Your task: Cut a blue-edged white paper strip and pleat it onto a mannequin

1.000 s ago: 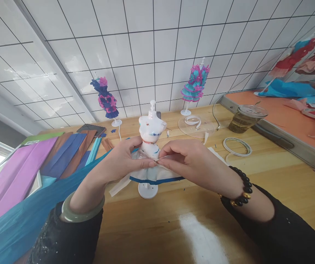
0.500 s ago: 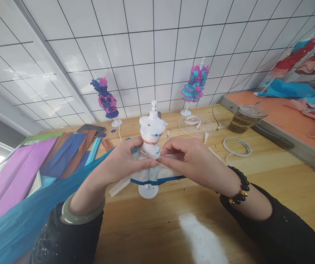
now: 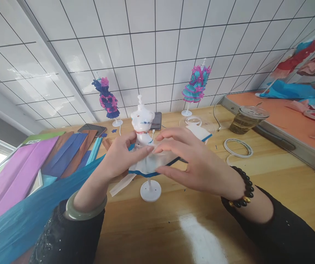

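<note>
A small white mannequin [image 3: 143, 119] on a round base [image 3: 150, 190] leans to the left in front of me. A white paper-like strip with a blue edge [image 3: 143, 163] is gathered around its waist like a skirt. My left hand [image 3: 124, 152] grips the waist, its thumb pressing the top of the strip against the mannequin. My right hand [image 3: 190, 157] is at the right side, thumb and fingers apart, close to the strip; whether its fingertips touch it I cannot tell. The strip's loose end [image 3: 201, 132] sticks out behind this hand.
Two dressed mini mannequins, one navy and pink [image 3: 108, 99], one turquoise and pink [image 3: 197, 86], stand by the tiled wall. Coloured paper sheets [image 3: 25, 165] and a long blue sheet [image 3: 47, 200] lie left. A tape roll [image 3: 238, 147], a lidded cup [image 3: 248, 119] and a phone [image 3: 156, 121] are about.
My right hand has opened from its pinch on the strip. The mannequin has tilted, its top going left and its base slightly right. The strip's far end now shows behind my right hand.
</note>
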A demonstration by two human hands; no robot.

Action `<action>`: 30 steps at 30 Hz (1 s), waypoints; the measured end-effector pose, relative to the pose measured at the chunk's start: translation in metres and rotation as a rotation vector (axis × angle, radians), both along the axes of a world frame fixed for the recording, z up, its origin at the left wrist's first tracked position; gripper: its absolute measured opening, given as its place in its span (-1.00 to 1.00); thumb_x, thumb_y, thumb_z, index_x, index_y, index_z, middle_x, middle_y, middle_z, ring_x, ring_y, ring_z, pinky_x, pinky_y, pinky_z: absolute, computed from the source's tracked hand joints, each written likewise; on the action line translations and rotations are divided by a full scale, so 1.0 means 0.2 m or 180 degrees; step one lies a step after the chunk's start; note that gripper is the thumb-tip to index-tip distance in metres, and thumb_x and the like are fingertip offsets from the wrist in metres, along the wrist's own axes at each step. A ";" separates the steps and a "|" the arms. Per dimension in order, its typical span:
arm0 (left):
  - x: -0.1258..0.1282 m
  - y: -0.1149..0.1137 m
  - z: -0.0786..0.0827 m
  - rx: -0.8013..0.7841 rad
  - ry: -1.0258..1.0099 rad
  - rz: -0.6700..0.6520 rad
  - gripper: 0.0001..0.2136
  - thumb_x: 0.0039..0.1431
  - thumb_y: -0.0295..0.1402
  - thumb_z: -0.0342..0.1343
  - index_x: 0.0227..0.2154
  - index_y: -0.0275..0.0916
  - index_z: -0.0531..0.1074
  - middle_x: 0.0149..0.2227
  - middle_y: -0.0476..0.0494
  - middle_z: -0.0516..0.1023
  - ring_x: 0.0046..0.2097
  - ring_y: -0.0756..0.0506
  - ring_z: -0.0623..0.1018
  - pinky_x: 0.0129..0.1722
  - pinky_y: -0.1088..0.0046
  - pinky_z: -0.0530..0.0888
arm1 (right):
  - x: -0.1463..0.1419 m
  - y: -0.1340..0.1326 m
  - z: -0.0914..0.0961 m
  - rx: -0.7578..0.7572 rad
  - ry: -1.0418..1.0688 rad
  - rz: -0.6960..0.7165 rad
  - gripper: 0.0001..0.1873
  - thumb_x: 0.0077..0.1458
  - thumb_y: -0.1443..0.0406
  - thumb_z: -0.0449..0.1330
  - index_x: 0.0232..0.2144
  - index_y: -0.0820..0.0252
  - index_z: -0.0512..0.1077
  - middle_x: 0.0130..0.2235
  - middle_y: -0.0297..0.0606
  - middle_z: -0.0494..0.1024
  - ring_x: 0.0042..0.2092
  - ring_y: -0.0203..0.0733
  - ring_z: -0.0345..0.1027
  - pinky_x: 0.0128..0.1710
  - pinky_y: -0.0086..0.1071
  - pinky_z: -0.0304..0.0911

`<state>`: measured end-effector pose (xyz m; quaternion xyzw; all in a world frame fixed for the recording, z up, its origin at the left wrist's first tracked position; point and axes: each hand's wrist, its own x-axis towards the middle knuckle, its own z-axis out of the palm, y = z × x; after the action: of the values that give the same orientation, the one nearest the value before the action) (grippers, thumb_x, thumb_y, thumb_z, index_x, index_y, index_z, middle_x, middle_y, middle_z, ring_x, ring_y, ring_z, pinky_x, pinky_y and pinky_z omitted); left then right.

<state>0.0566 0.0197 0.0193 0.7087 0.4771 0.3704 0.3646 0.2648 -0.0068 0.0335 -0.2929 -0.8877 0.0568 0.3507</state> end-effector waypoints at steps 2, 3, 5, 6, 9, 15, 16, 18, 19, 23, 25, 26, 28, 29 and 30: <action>0.00 0.00 0.00 -0.0070 -0.0089 0.0156 -0.65 -0.02 -0.17 0.22 -0.17 -0.19 0.46 -0.29 -0.10 0.56 -0.20 -0.18 0.52 -0.29 0.32 0.46 | -0.01 0.00 -0.01 0.0221 -0.0205 0.0104 -0.79 0.05 0.39 0.15 -0.20 0.23 0.40 -0.05 -0.09 0.39 0.05 -0.05 0.19 0.04 -0.13 0.15; 0.00 0.00 0.00 -0.0114 -0.0134 0.0205 -0.65 -0.03 -0.17 0.22 -0.17 -0.19 0.47 -0.33 -0.09 0.56 -0.23 -0.17 0.53 -0.33 0.33 0.47 | -0.01 0.00 -0.02 0.0324 -0.0282 0.0100 -0.78 0.04 0.44 0.12 -0.20 0.22 0.40 -0.05 -0.10 0.39 0.05 -0.04 0.18 0.04 -0.12 0.15; 0.00 0.00 0.00 -0.0177 -0.0205 0.0267 -0.65 -0.05 -0.15 0.22 -0.20 -0.20 0.48 -0.37 -0.08 0.55 -0.29 -0.15 0.53 -0.38 0.35 0.47 | -0.01 0.01 -0.03 0.0488 -0.0404 0.0068 -0.71 0.00 0.52 0.07 -0.20 0.22 0.39 -0.04 -0.11 0.38 0.06 -0.03 0.18 0.03 -0.11 0.15; 0.00 0.01 0.00 -0.0210 -0.0221 0.0269 -0.66 -0.05 -0.15 0.22 -0.21 -0.21 0.48 -0.38 -0.08 0.55 -0.30 -0.14 0.53 -0.39 0.36 0.47 | -0.01 0.01 -0.04 0.0555 -0.0451 0.0053 -0.68 -0.02 0.54 0.06 -0.20 0.22 0.39 -0.04 -0.11 0.38 0.05 -0.03 0.18 0.02 -0.11 0.15; -0.01 0.01 0.00 -0.0278 -0.0253 0.0206 -0.64 -0.03 -0.13 0.21 -0.20 -0.23 0.47 -0.34 -0.10 0.56 -0.30 -0.12 0.53 -0.36 0.37 0.46 | -0.02 0.01 -0.05 0.0778 -0.0522 -0.0057 -0.68 -0.03 0.57 0.04 -0.22 0.25 0.39 -0.05 -0.09 0.39 0.01 -0.02 0.21 -0.03 -0.12 0.17; -0.01 0.02 -0.01 -0.0312 -0.0293 0.0200 -0.59 -0.02 -0.11 0.20 -0.15 -0.25 0.45 -0.29 -0.13 0.55 -0.28 -0.12 0.52 -0.33 0.37 0.45 | -0.03 0.02 -0.06 0.1039 -0.0626 -0.0208 -0.72 0.02 0.55 0.04 -0.24 0.20 0.38 -0.06 -0.12 0.41 -0.03 -0.06 0.23 -0.07 -0.15 0.18; -0.01 0.03 -0.01 -0.0341 -0.0346 0.0202 -0.59 -0.02 -0.12 0.21 -0.15 -0.25 0.45 -0.29 -0.13 0.55 -0.28 -0.12 0.52 -0.34 0.38 0.44 | -0.03 0.02 -0.06 0.1059 -0.0643 -0.0229 -0.73 0.03 0.54 0.04 -0.24 0.20 0.38 -0.06 -0.12 0.42 -0.03 -0.06 0.24 -0.08 -0.15 0.18; -0.01 0.02 -0.01 -0.0395 -0.0465 0.0205 -0.59 -0.03 -0.13 0.22 -0.14 -0.25 0.45 -0.28 -0.13 0.55 -0.28 -0.12 0.52 -0.35 0.40 0.44 | -0.04 0.02 -0.06 0.1147 -0.0640 -0.0294 -0.77 0.07 0.51 0.04 -0.25 0.19 0.39 -0.09 -0.12 0.43 -0.06 -0.07 0.24 -0.09 -0.15 0.19; -0.01 0.02 -0.01 -0.0413 -0.0510 0.0210 -0.58 -0.04 -0.13 0.22 -0.14 -0.25 0.45 -0.28 -0.13 0.55 -0.29 -0.12 0.52 -0.37 0.41 0.44 | -0.04 0.02 -0.06 0.1213 -0.0630 -0.0330 -0.79 0.09 0.50 0.04 -0.27 0.20 0.40 -0.10 -0.11 0.44 -0.07 -0.07 0.25 -0.10 -0.16 0.19; 0.00 0.02 -0.01 -0.0459 -0.0510 0.0250 -0.59 -0.03 -0.12 0.21 -0.16 -0.26 0.44 -0.32 -0.12 0.55 -0.31 -0.11 0.52 -0.41 0.43 0.43 | -0.05 0.02 -0.06 0.1507 -0.0616 -0.0459 -0.84 0.12 0.48 0.05 -0.33 0.22 0.41 -0.18 -0.13 0.48 -0.16 -0.11 0.28 -0.19 -0.21 0.21; 0.01 0.01 0.00 -0.0434 -0.0502 0.0223 -0.62 -0.02 -0.13 0.21 -0.18 -0.26 0.44 -0.32 -0.11 0.55 -0.30 -0.10 0.52 -0.41 0.45 0.43 | -0.05 0.02 -0.06 0.1629 -0.0615 -0.0493 -0.83 0.12 0.48 0.05 -0.37 0.21 0.41 -0.23 -0.16 0.50 -0.20 -0.13 0.29 -0.23 -0.24 0.20; 0.01 0.01 0.01 -0.0423 -0.0502 0.0193 -0.63 -0.02 -0.14 0.21 -0.19 -0.25 0.43 -0.32 -0.11 0.55 -0.30 -0.10 0.52 -0.41 0.45 0.43 | -0.05 0.02 -0.06 0.1676 -0.0610 -0.0490 -0.82 0.13 0.48 0.05 -0.40 0.20 0.41 -0.26 -0.18 0.51 -0.22 -0.15 0.29 -0.25 -0.25 0.20; 0.01 0.01 0.01 -0.0415 -0.0505 0.0137 -0.63 -0.02 -0.16 0.22 -0.17 -0.24 0.41 -0.32 -0.10 0.55 -0.31 -0.09 0.52 -0.42 0.46 0.43 | -0.05 0.02 -0.05 0.1760 -0.0594 -0.0442 -0.82 0.13 0.47 0.05 -0.43 0.20 0.41 -0.34 -0.21 0.52 -0.26 -0.17 0.30 -0.29 -0.27 0.19; 0.01 0.00 0.02 -0.0419 -0.0497 0.0122 -0.61 -0.02 -0.16 0.22 -0.14 -0.23 0.40 -0.34 -0.09 0.55 -0.32 -0.09 0.52 -0.42 0.47 0.43 | -0.05 0.01 -0.05 0.1801 -0.0577 -0.0411 -0.81 0.13 0.47 0.06 -0.44 0.20 0.41 -0.37 -0.22 0.51 -0.29 -0.18 0.30 -0.31 -0.28 0.19; 0.01 0.00 0.02 -0.0429 -0.0490 0.0117 -0.60 -0.02 -0.17 0.22 -0.12 -0.23 0.38 -0.35 -0.08 0.55 -0.34 -0.08 0.52 -0.43 0.47 0.42 | -0.04 0.01 -0.05 0.1844 -0.0558 -0.0380 -0.81 0.13 0.46 0.06 -0.44 0.20 0.41 -0.41 -0.23 0.50 -0.31 -0.19 0.30 -0.34 -0.28 0.18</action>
<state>0.0580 0.0201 0.0229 0.6431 0.4845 0.3975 0.4401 0.2562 -0.0046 0.0238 -0.2362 -0.8750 -0.2448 0.3444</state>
